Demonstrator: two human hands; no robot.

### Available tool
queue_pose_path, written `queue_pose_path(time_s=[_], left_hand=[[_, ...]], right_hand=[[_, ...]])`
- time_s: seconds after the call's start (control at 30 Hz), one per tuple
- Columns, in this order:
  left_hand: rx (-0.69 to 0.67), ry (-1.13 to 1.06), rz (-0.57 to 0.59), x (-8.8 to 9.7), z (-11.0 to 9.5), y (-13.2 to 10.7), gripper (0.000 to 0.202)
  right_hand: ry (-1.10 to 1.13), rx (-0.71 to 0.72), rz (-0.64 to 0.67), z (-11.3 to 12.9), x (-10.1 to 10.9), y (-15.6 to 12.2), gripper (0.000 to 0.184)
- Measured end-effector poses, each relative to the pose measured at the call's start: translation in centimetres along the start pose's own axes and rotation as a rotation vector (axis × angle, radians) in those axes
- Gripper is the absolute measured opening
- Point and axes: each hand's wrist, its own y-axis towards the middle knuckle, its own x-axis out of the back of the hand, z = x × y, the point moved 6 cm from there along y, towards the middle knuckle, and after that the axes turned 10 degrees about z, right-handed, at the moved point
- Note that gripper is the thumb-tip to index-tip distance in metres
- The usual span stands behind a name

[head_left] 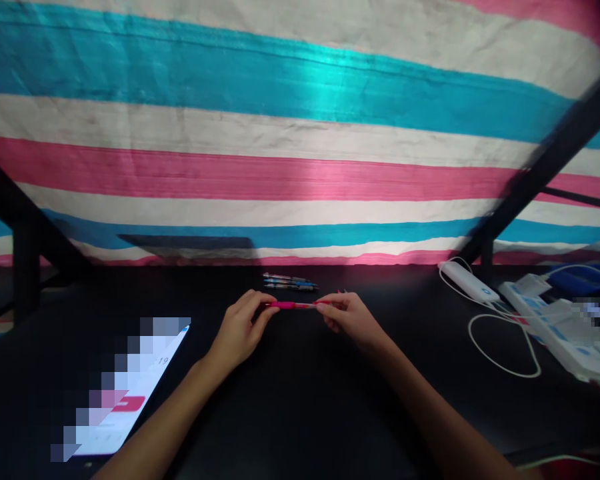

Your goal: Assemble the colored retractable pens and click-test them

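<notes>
A red pen (294, 305) lies level between my two hands above the black table (300, 400). My left hand (240, 327) pinches the pen's left end with closed fingers. My right hand (347, 317) pinches its right end, fingers closed as well. Just behind the hands, a few more pens (290, 283), blue and dark, lie together on the table.
A lit tablet (130, 387) lies at the front left. At the right are a white power bank (467, 281) with a looped white cable (505, 347) and a white power strip (555, 320). A striped cloth (300, 133) hangs behind, crossed by black frame bars.
</notes>
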Motion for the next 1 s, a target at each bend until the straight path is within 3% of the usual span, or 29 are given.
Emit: queue_pose_path(time_s=[0.17, 0.27, 0.37, 0.47, 0.63, 0.77, 0.83, 0.9, 1.0], left_hand=[[-0.137, 0.111, -0.028, 0.5, -0.8, -0.2, 0.010], [-0.150, 0.156, -0.029, 0.5, -1.1, -0.3, 0.019], [-0.074, 0.109, 0.019, 0.0, -1.0, -0.3, 0.027], [0.000, 0.030, 0.050, -0.3, -0.7, -0.1, 0.025], [0.125, -0.130, -0.008, 0.0, 0.6, 0.1, 0.019], [0.262, -0.365, -0.036, -0.3, 2.1, -0.1, 0.020], [0.300, -0.455, -0.048, -0.5, 2.5, -0.2, 0.020], [0.314, -0.520, -0.064, -0.7, 2.6, -0.2, 0.020], [0.322, -0.582, -0.084, -0.8, 2.6, -0.2, 0.020]], right_hand=[[-0.018, 0.060, 0.012, 0.9, -0.5, -0.3, 0.029], [-0.056, 0.119, 0.003, 1.4, -0.4, -0.4, 0.027], [-0.089, 0.154, -0.019, 1.9, 0.0, -0.5, 0.024], [-0.031, 0.124, -0.028, 1.8, 0.3, -0.4, 0.034], [0.013, 0.029, -0.004, 0.7, 0.1, 0.0, 0.035], [0.080, 0.115, -0.058, 0.8, 0.4, 0.0, 0.020], [0.148, 0.149, -0.090, 1.0, 0.6, -0.2, 0.031], [0.192, 0.102, -0.099, 0.8, 0.5, -0.2, 0.037], [0.164, -0.004, -0.058, 0.3, 0.0, -0.1, 0.030]])
